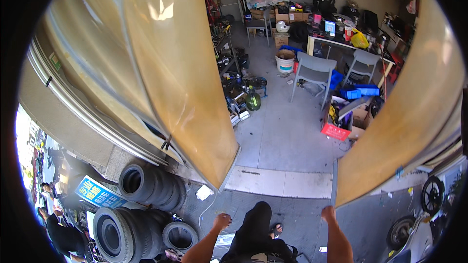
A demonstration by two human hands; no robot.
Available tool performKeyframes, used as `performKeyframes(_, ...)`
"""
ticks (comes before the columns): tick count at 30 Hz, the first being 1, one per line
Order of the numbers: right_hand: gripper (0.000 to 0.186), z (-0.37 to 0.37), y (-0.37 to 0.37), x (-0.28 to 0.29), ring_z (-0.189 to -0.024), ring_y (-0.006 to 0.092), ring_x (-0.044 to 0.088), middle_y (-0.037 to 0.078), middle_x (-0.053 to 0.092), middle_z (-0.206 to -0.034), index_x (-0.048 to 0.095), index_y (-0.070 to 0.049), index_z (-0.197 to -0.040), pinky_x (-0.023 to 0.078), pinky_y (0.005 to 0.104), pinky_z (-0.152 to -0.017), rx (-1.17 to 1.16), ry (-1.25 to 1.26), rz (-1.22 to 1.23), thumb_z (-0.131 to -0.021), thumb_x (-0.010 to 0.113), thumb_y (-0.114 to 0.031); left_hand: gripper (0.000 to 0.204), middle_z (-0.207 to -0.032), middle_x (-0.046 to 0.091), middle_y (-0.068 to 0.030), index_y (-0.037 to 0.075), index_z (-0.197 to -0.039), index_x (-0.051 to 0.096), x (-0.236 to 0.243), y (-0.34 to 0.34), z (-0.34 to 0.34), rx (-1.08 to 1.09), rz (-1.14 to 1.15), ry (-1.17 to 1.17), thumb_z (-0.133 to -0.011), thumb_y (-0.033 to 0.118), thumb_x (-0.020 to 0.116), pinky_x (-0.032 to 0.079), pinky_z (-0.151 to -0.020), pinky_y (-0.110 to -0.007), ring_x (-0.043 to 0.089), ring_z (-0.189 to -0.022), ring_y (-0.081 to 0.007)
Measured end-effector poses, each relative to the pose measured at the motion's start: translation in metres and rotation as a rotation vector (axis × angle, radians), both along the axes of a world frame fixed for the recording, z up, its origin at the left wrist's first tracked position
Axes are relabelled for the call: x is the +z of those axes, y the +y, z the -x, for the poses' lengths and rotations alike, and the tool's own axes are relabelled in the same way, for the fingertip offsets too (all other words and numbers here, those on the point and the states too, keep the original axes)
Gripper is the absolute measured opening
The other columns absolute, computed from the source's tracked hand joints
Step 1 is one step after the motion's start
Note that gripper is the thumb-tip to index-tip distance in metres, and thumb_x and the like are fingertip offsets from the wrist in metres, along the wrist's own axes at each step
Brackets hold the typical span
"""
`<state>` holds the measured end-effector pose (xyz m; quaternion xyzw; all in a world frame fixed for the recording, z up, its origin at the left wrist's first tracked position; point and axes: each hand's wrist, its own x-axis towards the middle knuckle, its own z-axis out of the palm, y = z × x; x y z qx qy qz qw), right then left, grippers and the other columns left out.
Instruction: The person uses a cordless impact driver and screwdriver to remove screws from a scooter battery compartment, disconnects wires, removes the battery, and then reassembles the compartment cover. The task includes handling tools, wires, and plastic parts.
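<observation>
My left hand [223, 221] is held out low in front of me, left of my dark-clothed leg [254, 226]. Its fingers are curled in, and nothing shows in them. On the other side my right hand [329, 213] hangs with closed fingers, close in view to the lower edge of the right yellowish plastic curtain [390, 156]. Whether it touches that curtain is unclear. Another large translucent curtain [180, 83] is drawn aside on the left. A sandalled foot [277, 230] shows on the dark paving before the doorway sill [280, 181].
Stacked tyres [153, 187] and a blue sign [100, 192] stand at left. Inside are grey chairs [314, 68], a white bucket [285, 63], a red box [335, 129] and a cluttered desk [336, 41]. A motorcycle wheel [400, 233] is at lower right; a person [63, 231] is far left.
</observation>
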<state>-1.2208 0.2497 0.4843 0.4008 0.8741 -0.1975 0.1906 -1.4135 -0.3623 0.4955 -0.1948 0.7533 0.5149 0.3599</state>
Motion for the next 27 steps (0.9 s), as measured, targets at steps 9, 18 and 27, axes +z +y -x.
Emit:
performKeyframes(9,0.021,0.539,0.074,0.079,-0.104,0.0463,0.078,0.022,0.081,-0.107,0.082,-0.010,-0.103,0.064,0.0556,-0.093,0.356,0.321,0.268,-0.097,0.064,-0.020,0.026,-0.106,0.081,-0.0135,0.008,-0.107,0.080,-0.005,0.165,0.273,-0.908,0.469,-0.110,-0.102,0.032,0.071,0.064,-0.074,-0.043,0.079,-0.087,-0.0267)
performKeyframes(18,0.046,0.908,0.090,0.105,-0.075,0.0350,0.078,0.020,0.079,-0.081,0.079,0.003,-0.090,0.064,0.0497,-0.078,0.994,-0.201,0.414,-0.103,0.061,-0.037,0.028,-0.103,0.084,-0.0152,0.012,-0.103,0.087,0.079,0.263,0.419,0.074,0.324,0.035,-0.098,0.034,0.070,0.063,-0.084,-0.045,0.081,-0.092,-0.0325)
performKeyframes(27,0.019,1.489,0.088,0.180,-0.109,0.0443,0.076,0.022,0.080,-0.111,0.078,-0.007,-0.103,0.060,0.0517,-0.094,0.730,0.569,0.225,-0.097,0.071,-0.023,0.030,-0.106,0.083,-0.0123,0.008,-0.119,0.079,0.071,0.385,0.530,0.839,0.161,-0.258,-0.102,0.032,0.074,0.064,-0.082,-0.045,0.080,-0.099,-0.0241)
